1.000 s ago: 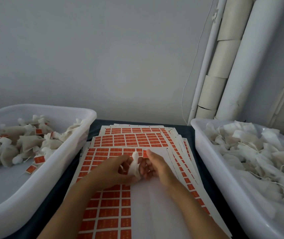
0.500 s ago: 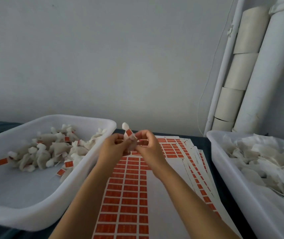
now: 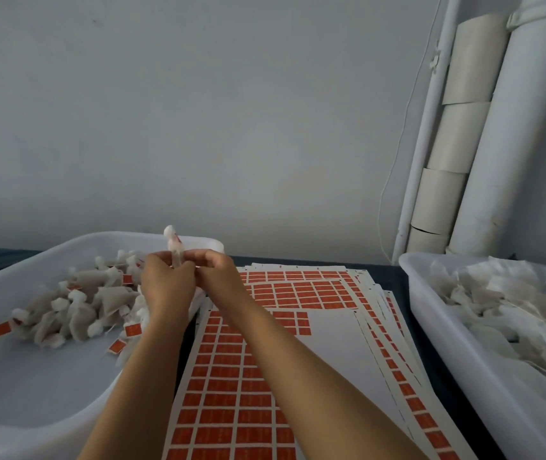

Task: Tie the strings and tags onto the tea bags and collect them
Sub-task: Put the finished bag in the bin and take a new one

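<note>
We found the left hand (image 3: 165, 287) and right hand (image 3: 218, 277) together pinching one tea bag (image 3: 173, 247) above the left bin (image 3: 66, 376), presumably for drop-off.

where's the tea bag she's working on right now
In the head view, the tea bag is pinched between both hands, left hand and right hand, above the left bin's right edge.

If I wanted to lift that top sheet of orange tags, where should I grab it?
Probably the bare white right edge of the top tag sheet, pinched from the right. It lies flat and fanned over the sheets beneath, so that edge is exposed, and the tags there are already gone.
</note>
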The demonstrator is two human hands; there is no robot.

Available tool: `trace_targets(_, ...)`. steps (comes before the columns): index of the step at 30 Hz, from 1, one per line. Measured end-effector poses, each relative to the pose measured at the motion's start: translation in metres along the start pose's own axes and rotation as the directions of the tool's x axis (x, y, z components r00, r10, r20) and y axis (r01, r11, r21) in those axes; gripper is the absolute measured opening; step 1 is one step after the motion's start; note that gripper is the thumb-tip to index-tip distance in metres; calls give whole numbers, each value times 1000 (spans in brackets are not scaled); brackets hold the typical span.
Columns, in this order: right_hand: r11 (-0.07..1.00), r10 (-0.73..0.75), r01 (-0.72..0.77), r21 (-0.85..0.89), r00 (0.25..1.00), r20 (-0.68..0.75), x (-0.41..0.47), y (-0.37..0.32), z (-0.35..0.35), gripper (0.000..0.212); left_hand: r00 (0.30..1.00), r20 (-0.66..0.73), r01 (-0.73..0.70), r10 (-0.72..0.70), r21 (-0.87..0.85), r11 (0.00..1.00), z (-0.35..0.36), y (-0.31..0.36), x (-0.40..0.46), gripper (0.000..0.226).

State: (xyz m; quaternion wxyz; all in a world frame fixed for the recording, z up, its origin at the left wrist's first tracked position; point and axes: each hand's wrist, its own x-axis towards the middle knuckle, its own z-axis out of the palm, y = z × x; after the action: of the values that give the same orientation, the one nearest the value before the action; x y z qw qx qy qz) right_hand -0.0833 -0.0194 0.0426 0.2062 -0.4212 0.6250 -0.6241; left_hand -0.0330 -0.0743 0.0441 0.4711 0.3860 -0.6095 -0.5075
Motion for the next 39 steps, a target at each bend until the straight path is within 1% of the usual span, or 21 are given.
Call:
trace_targets(4, 1000, 30, -30, -3, 999, 17, 2, -3, -5, 30, 998, 56, 29, -32, 44, 999, 5, 1, 4, 39)
trace_targets(6, 999, 32, -32, 12, 999, 19, 1, -6, -8, 33, 997, 58, 50, -53, 54, 997, 7, 3, 2, 41)
trace_targets(8, 999, 22, -22, 45, 1000, 10, 0, -7, -10, 34, 998, 49, 32, -36, 70, 997, 8, 6, -2, 40)
trace_targets(11, 998, -2, 2, 57, 1000, -6, -3, -9, -16, 29, 999, 37, 0, -2, 42, 999, 9, 8, -11, 40)
trace_targets(14, 999, -18, 19, 31, 999, -33, -10, -13, -27, 27, 997, 59, -44, 41, 47, 998, 12, 10, -19, 35)
trace_targets(19, 1000, -23, 20, -22, 995, -100, -33, -15, -55, 25, 985, 142, -108, 94, 90, 990, 21, 14, -39, 25)
trace_targets(22, 997, 9, -22, -81, 988, -152, -53, -13, -75, 26, 977, 151, -166, 150, 104, 981, 26, 20, -58, 21)
trace_targets(24, 989, 55, -81, -121, 977, -204, -65, -11, -91, 28, 963, 231, -159, 140, 64, 985, 32, 24, -73, 16)
trace_targets(26, 977, 129, -168, -134, 958, -258, -75, -10, -109, 27, 930, 349, -132, 114, 30, 991, 43, 25, -90, 15)
trace_targets(27, 967, 170, -214, -135, 944, -283, -80, -10, -118, 26, 908, 404, -142, 116, 37, 989, 50, 24, -98, 14)
trace_targets(30, 939, 276, -333, -91, 882, -381, -90, -12, -144, 19, 849, 515, -172, 119, 56, 984, 75, 21, -120, 9)
trace_targets(32, 909, 343, -413, -50, 812, -472, -93, -15, -159, 13, 815, 572, -154, 94, 58, 986, 91, 17, -133, 8)
trace_targets(34, 863, 410, -504, -18, 722, -557, -96, -20, -172, 10, 791, 608, -146, 69, 79, 986, 104, 15, -141, 8)
trace_targets(35, 845, 421, -534, -21, 689, -589, -98, -22, -178, 10, 782, 620, -137, 61, 77, 988, 110, 14, -144, 9)
trace_targets(36, 838, 411, -544, -36, 674, -614, -99, -23, -186, 8, 773, 632, -124, 55, 65, 990, 115, 14, -146, 9)
trace_targets(39, 874, 323, -481, -65, 676, -663, -103, -29, -210, 9, 743, 666, -109, 57, 37, 993, 129, 15, -151, 10)
